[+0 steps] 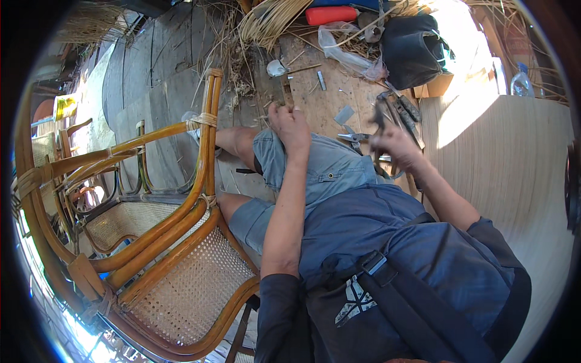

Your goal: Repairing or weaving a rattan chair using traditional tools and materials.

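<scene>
My left hand point(290, 128) is by my knee, its fingers bent and pressed together over the wooden board point(327, 112). Whatever it pinches, if anything, is too small to make out. To the right, my right hand point(398, 145) is closed around a dark tool point(381, 112), smeared by motion, so its kind is unclear. Close by lies a cutting tool with silver jaws point(352, 138), partly behind that hand. A small clear plastic piece point(344, 115) and a short metal cylinder point(321, 80) rest on the board. Several more hand tools point(408, 115) lie beyond the right hand.
A rattan chair with a woven cane seat point(190, 290) lies tipped at my left. Rattan strips point(269, 24), a red bottle point(331, 15), a plastic bag point(345, 51) and a black bag point(411, 51) stand ahead. A wood-grain panel point(502, 181) is at right.
</scene>
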Tool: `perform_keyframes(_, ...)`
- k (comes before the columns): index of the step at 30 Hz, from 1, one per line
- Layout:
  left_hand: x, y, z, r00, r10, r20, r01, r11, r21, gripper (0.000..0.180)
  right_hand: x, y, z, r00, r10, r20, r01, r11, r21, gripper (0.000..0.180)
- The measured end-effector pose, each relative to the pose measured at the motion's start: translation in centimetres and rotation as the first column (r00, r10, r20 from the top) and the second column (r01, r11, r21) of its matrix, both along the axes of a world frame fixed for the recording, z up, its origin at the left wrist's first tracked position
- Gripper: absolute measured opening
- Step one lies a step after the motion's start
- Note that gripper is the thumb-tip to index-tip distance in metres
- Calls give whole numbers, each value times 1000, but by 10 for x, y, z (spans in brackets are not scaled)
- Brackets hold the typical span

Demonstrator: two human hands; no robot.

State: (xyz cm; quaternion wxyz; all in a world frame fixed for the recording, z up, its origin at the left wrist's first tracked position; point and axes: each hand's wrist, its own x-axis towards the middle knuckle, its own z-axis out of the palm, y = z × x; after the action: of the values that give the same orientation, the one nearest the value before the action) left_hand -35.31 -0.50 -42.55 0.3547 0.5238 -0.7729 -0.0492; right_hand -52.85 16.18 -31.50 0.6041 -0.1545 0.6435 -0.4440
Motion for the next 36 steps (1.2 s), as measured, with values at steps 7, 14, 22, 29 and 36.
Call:
perform_keyframes(7, 3, 2, 37, 550, 458, -699, 523, 464, 715, 14, -15, -52, -55, 547, 449, -707, -458, 867, 196, 15)
perform_keyframes(14, 0, 5, 62, 414, 615, -671, 656, 310, 689, 16, 19, -45, -14, 910, 356, 214, -367, 930, 12, 33)
perform_keyframes(22, 1, 8, 72, 431, 637, -639, 652, 269, 708, 16, 10, -58, -21, 460, 572, -679, -671, 725, 157, 22)
perform_keyframes(29, 2, 7, 66, 455, 618, -641, 654, 257, 712, 16, 12, -70, -19, 362, 644, -674, -708, 660, 250, 22)
perform_keyframes(36, -1, 8, 64, 389, 652, -650, 663, 292, 689, 13, 14, -74, -15, 324, 617, -717, -700, 667, 257, 20)
